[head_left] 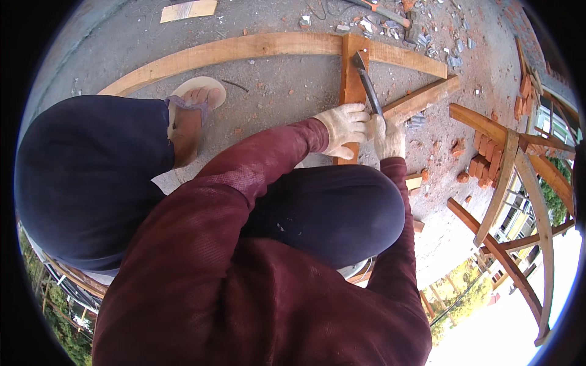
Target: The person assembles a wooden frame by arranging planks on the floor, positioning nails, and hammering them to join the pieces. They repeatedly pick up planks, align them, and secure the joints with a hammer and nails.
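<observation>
My left hand (345, 129), in a pale knit glove, lies over a reddish-brown wooden board (353, 79), its fingers across the top and its thumb nearer me. In the same kind of glove, my right hand (388, 138) is closed round the handle of a dark metal hammer (368, 87), right beside my left fingers. The hammer's head is over the far part of the board, by what looks like a nail (364, 50). That board's far end overlaps a long wooden beam (244, 49). A shorter slanted timber (421, 99) runs from near my right hand to the beam's right end.
My sandalled foot (198, 100) is on the grey floor inside the beam. Broken rubble (421, 39) and a tool with an orange handle (390, 15) lie beyond. At right are stacked red bricks (486, 155) and a wooden frame (506, 177). A flat wood offcut (188, 10) lies far left.
</observation>
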Action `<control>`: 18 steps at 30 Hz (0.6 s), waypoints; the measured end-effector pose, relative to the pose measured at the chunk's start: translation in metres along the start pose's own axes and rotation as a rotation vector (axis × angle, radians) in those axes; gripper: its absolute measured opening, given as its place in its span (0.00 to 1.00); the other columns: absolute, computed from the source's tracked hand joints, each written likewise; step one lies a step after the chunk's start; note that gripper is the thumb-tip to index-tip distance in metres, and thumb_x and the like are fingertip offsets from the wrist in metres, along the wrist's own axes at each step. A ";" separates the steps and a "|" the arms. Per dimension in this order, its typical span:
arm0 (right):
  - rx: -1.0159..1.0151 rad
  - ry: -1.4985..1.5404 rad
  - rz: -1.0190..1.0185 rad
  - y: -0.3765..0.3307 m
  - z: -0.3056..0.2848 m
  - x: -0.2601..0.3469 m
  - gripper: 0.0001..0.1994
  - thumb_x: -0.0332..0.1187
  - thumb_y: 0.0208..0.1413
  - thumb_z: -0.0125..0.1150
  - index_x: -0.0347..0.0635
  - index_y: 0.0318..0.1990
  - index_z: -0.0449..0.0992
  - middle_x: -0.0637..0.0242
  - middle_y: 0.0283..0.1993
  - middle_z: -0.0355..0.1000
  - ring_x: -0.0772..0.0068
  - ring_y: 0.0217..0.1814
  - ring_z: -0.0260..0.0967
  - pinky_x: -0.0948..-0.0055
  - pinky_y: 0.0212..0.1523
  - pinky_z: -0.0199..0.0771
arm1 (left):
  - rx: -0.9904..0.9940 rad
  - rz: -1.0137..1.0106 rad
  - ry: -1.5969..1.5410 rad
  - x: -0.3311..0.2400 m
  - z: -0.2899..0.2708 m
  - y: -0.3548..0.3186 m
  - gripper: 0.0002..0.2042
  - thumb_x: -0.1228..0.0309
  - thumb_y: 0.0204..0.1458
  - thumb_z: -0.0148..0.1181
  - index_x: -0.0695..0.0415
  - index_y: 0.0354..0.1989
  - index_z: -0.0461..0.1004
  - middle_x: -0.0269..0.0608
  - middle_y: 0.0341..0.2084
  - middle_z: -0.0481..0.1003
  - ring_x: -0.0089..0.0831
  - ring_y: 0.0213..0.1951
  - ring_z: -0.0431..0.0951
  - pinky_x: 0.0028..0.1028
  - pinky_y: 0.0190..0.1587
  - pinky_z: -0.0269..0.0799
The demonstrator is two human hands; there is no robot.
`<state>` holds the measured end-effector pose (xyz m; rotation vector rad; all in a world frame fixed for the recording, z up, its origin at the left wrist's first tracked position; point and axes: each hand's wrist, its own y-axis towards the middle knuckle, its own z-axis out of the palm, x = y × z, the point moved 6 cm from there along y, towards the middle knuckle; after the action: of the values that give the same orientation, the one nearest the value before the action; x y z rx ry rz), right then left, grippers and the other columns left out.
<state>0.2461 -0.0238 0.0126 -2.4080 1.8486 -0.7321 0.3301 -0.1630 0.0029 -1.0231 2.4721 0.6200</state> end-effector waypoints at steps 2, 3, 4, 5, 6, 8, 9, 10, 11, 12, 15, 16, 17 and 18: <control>-0.120 0.223 -0.022 -0.022 -0.014 0.024 0.28 0.58 0.67 0.52 0.37 0.41 0.82 0.45 0.31 0.78 0.44 0.36 0.80 0.54 0.36 0.77 | -0.023 0.009 0.029 0.000 -0.005 -0.003 0.27 0.45 0.49 0.65 0.44 0.56 0.79 0.30 0.55 0.74 0.34 0.66 0.64 0.44 0.77 0.47; -0.195 0.297 -0.076 -0.015 -0.011 0.029 0.27 0.56 0.68 0.52 0.36 0.39 0.81 0.48 0.28 0.77 0.47 0.32 0.79 0.55 0.34 0.76 | 0.031 0.000 0.033 0.002 -0.003 -0.007 0.28 0.45 0.49 0.65 0.44 0.57 0.79 0.31 0.56 0.74 0.34 0.66 0.64 0.44 0.77 0.47; -0.201 0.362 -0.084 -0.015 -0.015 0.033 0.27 0.55 0.69 0.52 0.36 0.38 0.81 0.48 0.28 0.76 0.46 0.32 0.78 0.55 0.34 0.75 | 0.066 0.002 0.043 0.006 -0.009 -0.003 0.28 0.45 0.49 0.65 0.45 0.57 0.79 0.32 0.56 0.73 0.35 0.66 0.64 0.44 0.76 0.47; -0.206 0.428 -0.092 -0.015 -0.018 0.036 0.26 0.54 0.69 0.52 0.36 0.38 0.81 0.48 0.27 0.76 0.45 0.31 0.78 0.55 0.34 0.75 | 0.102 0.003 0.054 0.009 -0.011 0.001 0.28 0.45 0.49 0.65 0.45 0.57 0.79 0.32 0.57 0.73 0.35 0.66 0.64 0.44 0.76 0.48; -0.207 0.382 -0.083 -0.007 -0.019 0.032 0.26 0.54 0.69 0.51 0.36 0.38 0.81 0.48 0.27 0.75 0.44 0.31 0.77 0.54 0.34 0.75 | 0.076 0.005 0.031 0.008 -0.013 0.006 0.28 0.46 0.48 0.65 0.46 0.56 0.78 0.33 0.56 0.73 0.37 0.67 0.63 0.45 0.77 0.47; -0.097 0.204 -0.020 0.013 -0.005 0.019 0.25 0.53 0.69 0.52 0.36 0.39 0.81 0.47 0.28 0.75 0.43 0.33 0.77 0.54 0.36 0.75 | -0.026 0.037 0.026 0.008 -0.010 0.004 0.27 0.46 0.48 0.65 0.46 0.55 0.79 0.34 0.56 0.72 0.38 0.68 0.62 0.45 0.77 0.46; -0.089 0.224 -0.022 0.014 -0.003 0.011 0.26 0.54 0.69 0.52 0.36 0.39 0.81 0.47 0.28 0.75 0.43 0.33 0.77 0.54 0.37 0.74 | -0.078 0.052 0.029 0.010 -0.009 0.003 0.27 0.46 0.48 0.66 0.45 0.54 0.79 0.34 0.55 0.72 0.38 0.69 0.61 0.46 0.77 0.45; -0.076 0.241 -0.026 0.015 -0.007 0.012 0.26 0.54 0.69 0.52 0.36 0.38 0.80 0.47 0.29 0.75 0.44 0.34 0.77 0.55 0.37 0.74 | -0.057 0.028 -0.024 0.012 -0.007 0.002 0.26 0.46 0.48 0.66 0.45 0.54 0.79 0.35 0.58 0.72 0.39 0.70 0.60 0.47 0.77 0.44; -0.067 0.259 -0.033 0.016 -0.017 0.024 0.27 0.55 0.69 0.52 0.35 0.38 0.80 0.46 0.29 0.75 0.44 0.34 0.77 0.55 0.38 0.74 | -0.021 0.023 -0.019 0.014 -0.009 0.004 0.27 0.46 0.49 0.66 0.45 0.55 0.78 0.35 0.59 0.71 0.39 0.71 0.60 0.47 0.77 0.44; -0.090 0.323 -0.036 0.019 -0.042 0.032 0.27 0.56 0.69 0.51 0.36 0.38 0.81 0.48 0.30 0.76 0.46 0.37 0.77 0.58 0.41 0.75 | 0.014 0.017 -0.013 0.017 -0.012 0.006 0.27 0.46 0.49 0.66 0.45 0.56 0.78 0.35 0.60 0.71 0.39 0.71 0.60 0.46 0.77 0.44; -0.212 1.306 -0.321 0.009 -0.149 0.133 0.27 0.62 0.70 0.48 0.48 0.33 0.73 0.76 0.17 0.59 0.77 0.14 0.51 0.74 0.15 0.48 | 0.080 -0.007 -0.023 0.013 -0.008 -0.002 0.28 0.48 0.48 0.68 0.45 0.57 0.77 0.34 0.60 0.71 0.39 0.71 0.60 0.46 0.77 0.44; -0.282 1.418 -0.450 0.008 -0.171 0.146 0.28 0.65 0.67 0.50 0.48 0.33 0.73 0.75 0.18 0.59 0.77 0.15 0.51 0.73 0.16 0.49 | 0.042 0.003 -0.024 0.013 -0.006 -0.003 0.28 0.48 0.48 0.68 0.45 0.57 0.77 0.34 0.59 0.72 0.39 0.71 0.60 0.46 0.77 0.44; -0.361 1.502 -0.595 0.003 -0.200 0.158 0.30 0.68 0.63 0.52 0.47 0.33 0.74 0.75 0.18 0.60 0.76 0.16 0.52 0.72 0.17 0.50 | -0.007 0.037 -0.028 0.011 -0.006 0.001 0.28 0.48 0.48 0.68 0.45 0.57 0.77 0.34 0.58 0.72 0.39 0.70 0.60 0.46 0.77 0.44; -0.391 1.613 -0.754 0.001 -0.218 0.169 0.32 0.71 0.60 0.54 0.47 0.33 0.74 0.74 0.18 0.60 0.76 0.17 0.52 0.71 0.18 0.51 | -0.017 0.029 0.004 0.011 -0.007 -0.002 0.28 0.48 0.48 0.68 0.44 0.57 0.77 0.33 0.58 0.72 0.39 0.70 0.61 0.46 0.77 0.44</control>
<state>0.1959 -0.1222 0.2656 -2.8549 0.8906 -3.3190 0.3232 -0.1744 0.0031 -0.9969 2.4933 0.6499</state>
